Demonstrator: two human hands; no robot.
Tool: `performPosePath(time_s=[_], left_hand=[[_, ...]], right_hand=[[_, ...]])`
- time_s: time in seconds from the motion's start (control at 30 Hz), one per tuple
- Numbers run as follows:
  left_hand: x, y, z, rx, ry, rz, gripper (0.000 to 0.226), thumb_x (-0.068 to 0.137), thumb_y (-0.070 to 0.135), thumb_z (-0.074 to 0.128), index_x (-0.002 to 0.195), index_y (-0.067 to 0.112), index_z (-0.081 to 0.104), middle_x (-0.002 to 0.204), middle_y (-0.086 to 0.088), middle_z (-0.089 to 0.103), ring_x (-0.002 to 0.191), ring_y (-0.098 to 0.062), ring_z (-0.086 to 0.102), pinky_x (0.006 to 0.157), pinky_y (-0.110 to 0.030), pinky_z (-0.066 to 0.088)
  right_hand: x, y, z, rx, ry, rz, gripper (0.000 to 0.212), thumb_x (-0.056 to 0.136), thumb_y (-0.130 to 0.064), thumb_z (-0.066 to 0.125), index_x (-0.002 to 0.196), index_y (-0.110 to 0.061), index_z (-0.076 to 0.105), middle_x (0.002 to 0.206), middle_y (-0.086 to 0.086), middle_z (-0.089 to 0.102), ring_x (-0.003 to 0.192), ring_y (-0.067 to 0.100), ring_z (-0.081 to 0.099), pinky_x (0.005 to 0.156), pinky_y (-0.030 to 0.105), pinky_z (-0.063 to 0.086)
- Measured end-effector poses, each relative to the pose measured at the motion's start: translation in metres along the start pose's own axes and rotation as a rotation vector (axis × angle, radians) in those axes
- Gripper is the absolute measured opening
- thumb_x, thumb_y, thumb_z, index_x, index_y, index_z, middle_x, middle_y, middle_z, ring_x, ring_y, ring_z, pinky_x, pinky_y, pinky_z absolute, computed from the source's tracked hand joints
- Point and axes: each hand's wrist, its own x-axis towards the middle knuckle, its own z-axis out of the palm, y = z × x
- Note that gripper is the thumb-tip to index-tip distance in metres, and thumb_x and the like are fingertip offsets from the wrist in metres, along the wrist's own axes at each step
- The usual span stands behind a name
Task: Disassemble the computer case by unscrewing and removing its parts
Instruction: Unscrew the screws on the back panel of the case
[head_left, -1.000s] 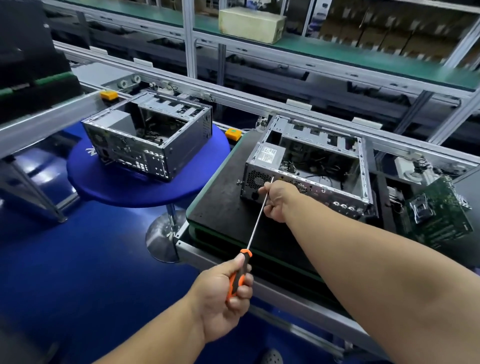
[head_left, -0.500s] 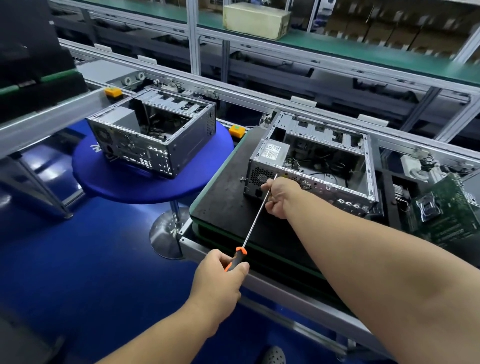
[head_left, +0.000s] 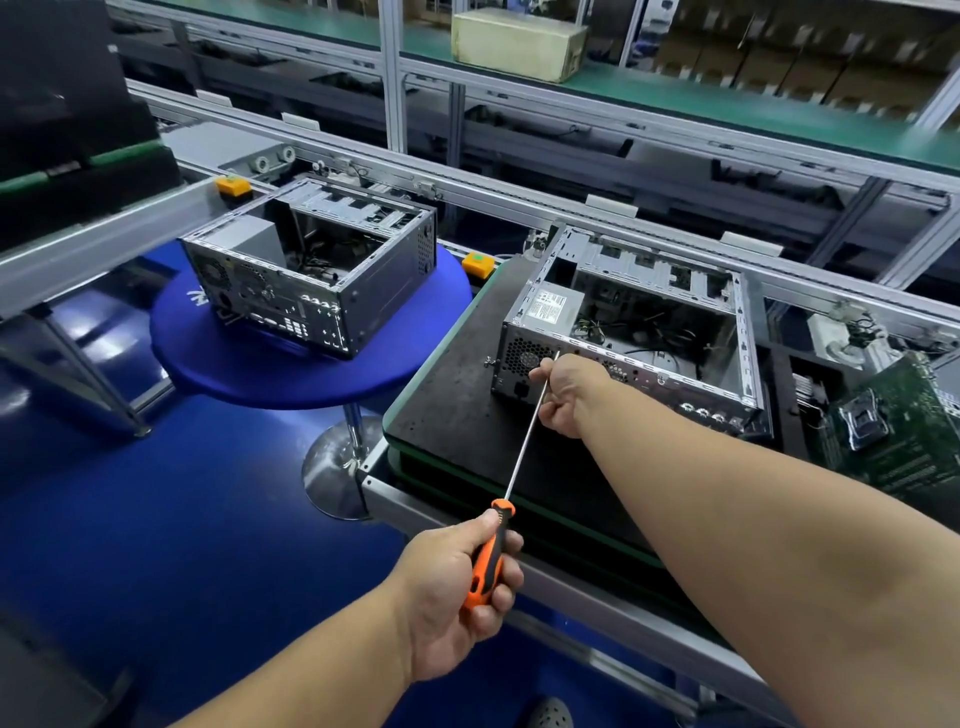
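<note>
Your left hand (head_left: 457, 577) grips the screwdriver (head_left: 514, 470) by its orange handle; your right hand (head_left: 569, 392), nearer the computer case (head_left: 631, 338), pinches the shaft. The shaft runs up toward the case's rear panel, tip at a screw there.

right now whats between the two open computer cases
In the head view, an orange-yellow block sits between the case on the blue round table and the case on the black mat, at the mat's far left corner.
</note>
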Motion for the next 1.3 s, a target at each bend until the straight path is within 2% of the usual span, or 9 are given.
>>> performPosePath(time_s=[0.17, 0.3, 0.47, 0.6, 0.7, 0.77, 0.87, 1.1, 1.3], left_hand=[[0.000, -0.007, -0.004, 0.693, 0.227, 0.408, 0.022, 0.098, 0.039, 0.067, 0.117, 0.034, 0.055, 0.084, 0.004, 0.062, 0.065, -0.012, 0.054, 0.056, -0.026, 0.045], [0.001, -0.014, -0.010, 1.102, 0.352, 0.645, 0.069, 0.102, 0.037, 0.061, 0.148, 0.059, 0.015, 0.109, 0.018, 0.056, 0.092, -0.006, 0.058, 0.073, -0.021, 0.045], [0.003, -0.017, -0.011, 1.356, 0.364, 0.769, 0.082, 0.109, 0.035, 0.046, 0.161, 0.052, -0.015, 0.136, 0.024, 0.043, 0.098, -0.002, 0.053, 0.076, -0.017, 0.040], [0.008, -0.019, -0.014, 1.139, 0.274, 0.698, 0.068, 0.110, 0.031, 0.045, 0.162, 0.055, 0.008, 0.138, 0.026, 0.046, 0.114, -0.005, 0.057, 0.085, -0.019, 0.041], [0.008, -0.015, -0.006, 0.435, 0.094, 0.444, 0.049, 0.110, 0.016, 0.048, 0.146, 0.048, 0.050, 0.092, 0.005, 0.064, 0.065, -0.012, 0.053, 0.054, -0.021, 0.041], [0.005, -0.008, -0.003, 0.053, 0.010, 0.257, 0.037, 0.110, 0.014, 0.049, 0.134, 0.037, 0.066, 0.079, -0.004, 0.058, 0.055, -0.013, 0.041, 0.043, -0.023, 0.028], [0.000, 0.001, -0.003, -0.179, -0.102, 0.128, 0.028, 0.108, 0.017, 0.052, 0.131, 0.021, 0.069, 0.077, -0.008, 0.059, 0.053, -0.013, 0.041, 0.037, -0.020, 0.025], [-0.001, 0.001, -0.003, -0.240, -0.110, 0.110, 0.028, 0.106, 0.018, 0.055, 0.132, 0.015, 0.065, 0.077, -0.009, 0.059, 0.053, -0.012, 0.043, 0.035, -0.018, 0.027], [0.006, -0.004, -0.003, 0.175, 0.128, 0.321, 0.017, 0.105, 0.019, 0.062, 0.118, 0.025, 0.070, 0.079, -0.008, 0.065, 0.055, -0.015, 0.053, 0.042, -0.024, 0.034]], right_hand=[[0.000, 0.002, 0.002, -0.009, -0.001, 0.010, 0.027, 0.099, -0.019, 0.048, 0.075, -0.016, 0.059, 0.069, -0.005, 0.044, 0.051, 0.010, 0.026, 0.035, 0.014, 0.026], [-0.002, 0.001, 0.004, 0.003, -0.011, 0.030, 0.029, 0.100, -0.020, 0.048, 0.072, -0.018, 0.057, 0.075, -0.006, 0.046, 0.052, 0.010, 0.024, 0.035, 0.013, 0.024], [-0.004, -0.001, 0.005, 0.008, -0.010, 0.043, 0.031, 0.102, -0.023, 0.048, 0.072, -0.019, 0.057, 0.077, -0.007, 0.049, 0.051, 0.010, 0.024, 0.036, 0.014, 0.024], [-0.003, 0.000, 0.005, 0.005, -0.005, 0.047, 0.032, 0.102, -0.026, 0.049, 0.071, -0.021, 0.057, 0.074, -0.007, 0.044, 0.051, 0.010, 0.024, 0.034, 0.014, 0.024], [-0.002, 0.000, 0.004, -0.001, -0.004, 0.052, 0.029, 0.101, -0.029, 0.051, 0.074, -0.023, 0.059, 0.073, -0.008, 0.040, 0.052, 0.010, 0.023, 0.035, 0.014, 0.023], [-0.002, 0.001, 0.002, 0.020, -0.008, 0.053, 0.027, 0.101, -0.032, 0.053, 0.077, -0.024, 0.061, 0.070, -0.009, 0.040, 0.051, 0.010, 0.023, 0.038, 0.015, 0.024], [-0.003, 0.003, 0.000, 0.040, -0.027, 0.031, 0.032, 0.103, -0.039, 0.053, 0.080, -0.022, 0.065, 0.070, -0.007, 0.042, 0.050, 0.010, 0.026, 0.039, 0.016, 0.026], [-0.006, 0.007, -0.008, 0.032, -0.086, -0.025, 0.033, 0.106, -0.030, 0.042, 0.095, -0.018, 0.071, 0.065, -0.003, 0.031, 0.044, 0.009, 0.021, 0.042, 0.019, 0.027], [-0.005, 0.005, -0.004, 0.000, -0.061, -0.012, 0.032, 0.106, -0.025, 0.042, 0.085, -0.019, 0.065, 0.073, -0.002, 0.036, 0.053, 0.011, 0.027, 0.037, 0.016, 0.028]])
